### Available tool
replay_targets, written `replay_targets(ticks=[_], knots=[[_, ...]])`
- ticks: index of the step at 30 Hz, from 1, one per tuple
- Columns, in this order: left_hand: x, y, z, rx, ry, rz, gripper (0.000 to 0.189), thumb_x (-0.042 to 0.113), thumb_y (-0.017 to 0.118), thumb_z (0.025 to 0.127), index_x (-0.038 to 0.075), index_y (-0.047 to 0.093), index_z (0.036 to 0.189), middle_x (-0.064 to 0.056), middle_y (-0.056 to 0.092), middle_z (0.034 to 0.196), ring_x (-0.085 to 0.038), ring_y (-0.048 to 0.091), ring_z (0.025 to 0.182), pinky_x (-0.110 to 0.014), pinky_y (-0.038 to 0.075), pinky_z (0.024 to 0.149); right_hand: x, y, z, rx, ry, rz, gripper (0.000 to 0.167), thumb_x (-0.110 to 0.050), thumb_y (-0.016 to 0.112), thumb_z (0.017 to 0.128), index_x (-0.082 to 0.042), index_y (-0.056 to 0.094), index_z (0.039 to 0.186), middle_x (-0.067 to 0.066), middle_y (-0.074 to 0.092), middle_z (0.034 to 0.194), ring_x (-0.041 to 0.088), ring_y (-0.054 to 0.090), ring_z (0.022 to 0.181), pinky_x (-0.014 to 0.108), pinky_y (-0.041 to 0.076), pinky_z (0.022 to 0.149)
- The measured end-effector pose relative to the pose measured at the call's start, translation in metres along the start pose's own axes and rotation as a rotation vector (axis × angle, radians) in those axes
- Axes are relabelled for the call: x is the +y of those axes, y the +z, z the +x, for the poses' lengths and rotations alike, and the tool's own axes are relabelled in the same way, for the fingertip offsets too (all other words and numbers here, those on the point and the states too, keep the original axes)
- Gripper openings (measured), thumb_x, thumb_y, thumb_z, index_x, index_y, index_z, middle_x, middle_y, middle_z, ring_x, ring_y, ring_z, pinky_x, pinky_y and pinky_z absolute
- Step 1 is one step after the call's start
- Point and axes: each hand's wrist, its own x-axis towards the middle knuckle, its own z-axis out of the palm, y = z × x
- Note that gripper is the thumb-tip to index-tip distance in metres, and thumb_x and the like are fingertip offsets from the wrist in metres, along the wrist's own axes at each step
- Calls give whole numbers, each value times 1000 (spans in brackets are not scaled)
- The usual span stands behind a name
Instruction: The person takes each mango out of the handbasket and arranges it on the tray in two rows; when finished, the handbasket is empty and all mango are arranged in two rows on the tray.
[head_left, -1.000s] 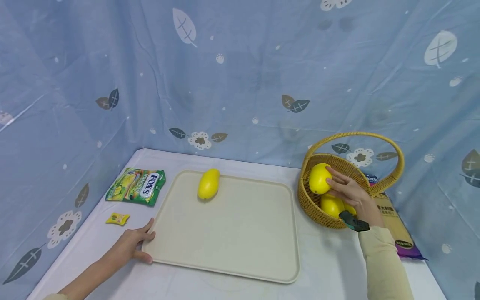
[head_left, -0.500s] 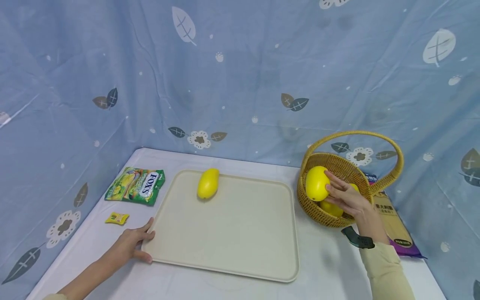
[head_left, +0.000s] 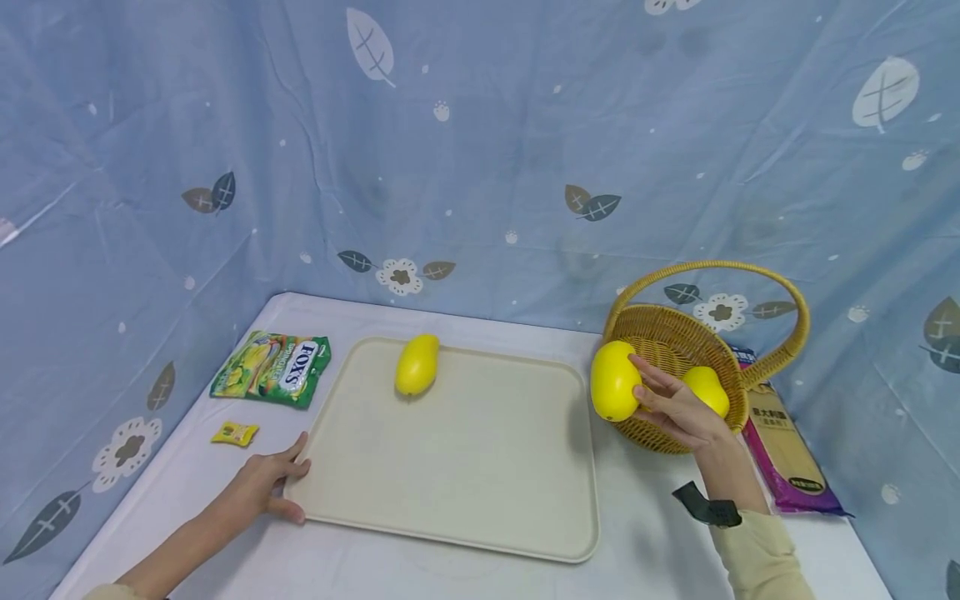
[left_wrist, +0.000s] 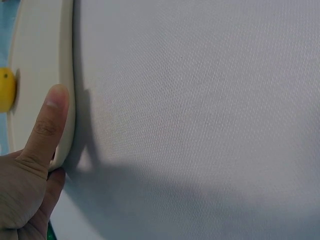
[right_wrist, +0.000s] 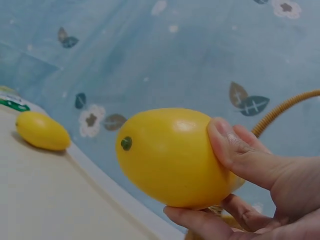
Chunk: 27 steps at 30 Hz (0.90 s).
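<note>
My right hand (head_left: 678,410) pinches a yellow mango (head_left: 615,381) between thumb and fingers, in front of the left rim of the wicker basket (head_left: 663,437). The right wrist view shows this mango (right_wrist: 167,160) close up, a small green stem nub on its far end. Another mango (head_left: 707,390) lies inside the basket. On the beige tray (head_left: 480,458) sits one more mango (head_left: 417,365), near the back left corner. My left hand (head_left: 262,487) holds the tray's front left corner; its thumb (left_wrist: 48,122) lies along the rim in the left wrist view.
A green candy bag (head_left: 273,368) and a small yellow wrapped sweet (head_left: 236,433) lie left of the tray. Right of the basket is a purple-edged food packet (head_left: 795,458). Blue patterned cloth (head_left: 480,167) hangs around the white table; the basket's handle (head_left: 720,267) arches high.
The right hand has carried the mango from inside the basket leftward and toward me, past the rim. More of the mango left in the basket shows. My left hand stays at the tray corner.
</note>
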Motion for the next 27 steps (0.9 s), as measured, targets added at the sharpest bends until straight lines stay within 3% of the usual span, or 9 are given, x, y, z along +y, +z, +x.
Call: replay_targets(ticks=[3,8,15,18,22,24,27], knots=[[1,-1,1,-6,-6,5,85,37,82,48,-11,61,115,-32,45,133,-47,55,112,-50,49,89,3,7,1,16,13,-9,43,-5,50,98,-36,61,126,19,-7,157,12,61,108,32,54,90],[1,-1,1,-6,3,8,82,37,81,48,-11,63,112,-33,45,132,-48,55,111,-50,49,89,8,17,6,27,24,-13,42,-6,52,97,-34,60,128,17,4,154,12,60,109,32,53,92],[5,-4,2,-36,-13,-18,77,35,81,49,-11,65,109,-34,42,134,-48,54,112,-49,50,89,17,23,19,-37,6,-62,42,-4,52,97,-35,62,125,22,-3,157,10,58,110,32,53,91],[7,-5,2,-50,-33,-19,77,35,82,50,-10,65,110,-34,42,135,-47,56,111,-46,52,87,23,25,25,-63,-7,-65,43,-4,54,97,-34,62,126,19,14,153,11,58,111,33,53,91],[8,-6,3,-59,-41,-20,77,35,83,50,-10,65,109,-34,42,135,-47,56,111,-45,52,87,35,28,32,-85,-5,-78,43,-4,57,96,-33,61,128,2,38,139,12,58,112,34,53,92],[8,-6,3,-60,-39,-19,77,35,83,50,-10,65,109,-34,42,135,-46,56,111,-45,52,86,42,29,37,-91,-1,-86,43,-4,57,95,-33,61,127,2,37,140,11,57,112,34,52,92],[8,-6,3,-63,-41,-9,76,36,83,50,-9,66,109,-33,42,135,-44,58,109,-44,53,85,54,31,44,-100,0,-76,43,-5,57,96,-33,60,128,15,20,152,11,56,112,34,52,92]])
